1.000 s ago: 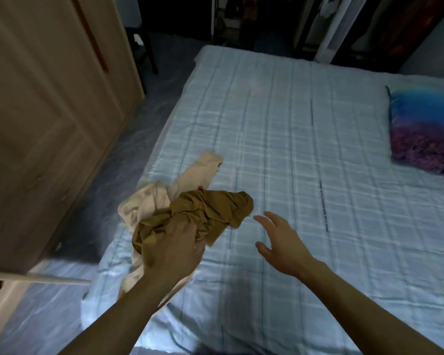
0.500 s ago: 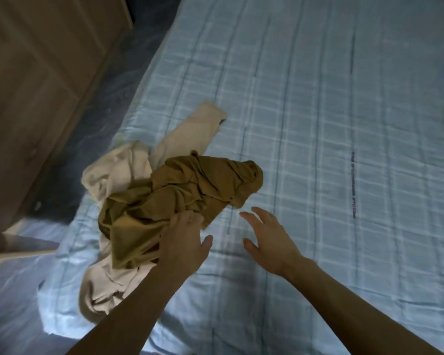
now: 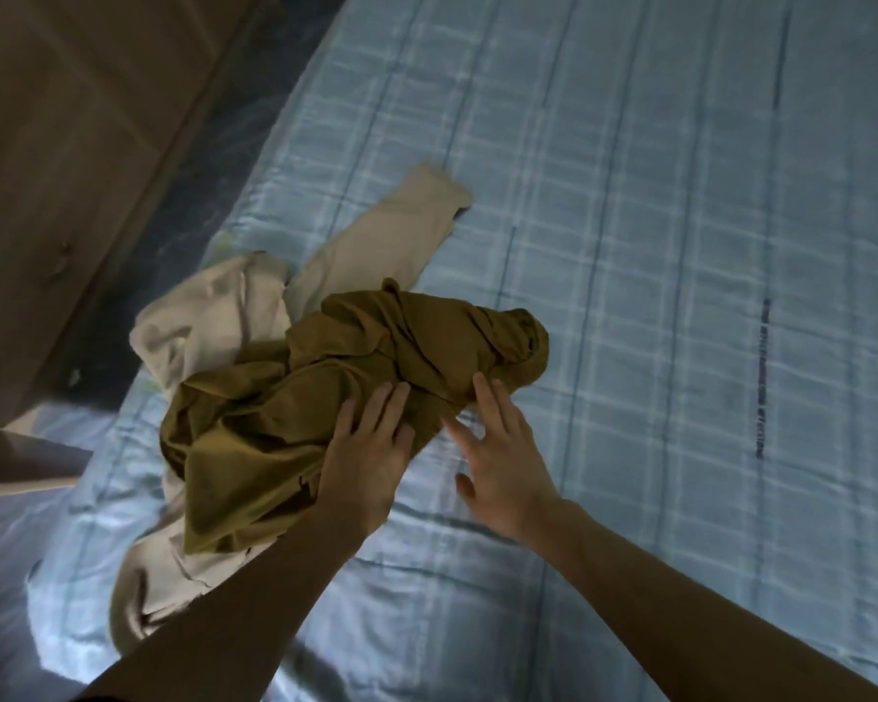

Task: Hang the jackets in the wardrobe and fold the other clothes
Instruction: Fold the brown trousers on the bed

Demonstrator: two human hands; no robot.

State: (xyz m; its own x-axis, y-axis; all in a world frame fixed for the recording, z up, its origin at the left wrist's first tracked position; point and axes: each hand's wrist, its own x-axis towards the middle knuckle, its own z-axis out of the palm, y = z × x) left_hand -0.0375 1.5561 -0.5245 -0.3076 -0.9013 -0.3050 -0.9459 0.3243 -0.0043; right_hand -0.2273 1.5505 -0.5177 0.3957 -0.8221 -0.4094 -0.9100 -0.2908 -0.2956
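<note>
A crumpled olive-brown garment lies on the bed near its left edge, on top of a cream garment whose long part stretches up toward the middle of the bed. My left hand rests flat on the olive garment's near edge, fingers spread. Beside it, my right hand is open, with its fingertips touching the same garment's right end. Neither hand grips the cloth.
The bed has a light blue checked cover and fills most of the view. A wooden wardrobe stands to the left across a narrow strip of dark floor. A wooden edge juts in at lower left.
My left hand let go of the olive garment, which now lies on the cream one. Both hands moved forward onto the cloth. The view tilted down toward the bed.
</note>
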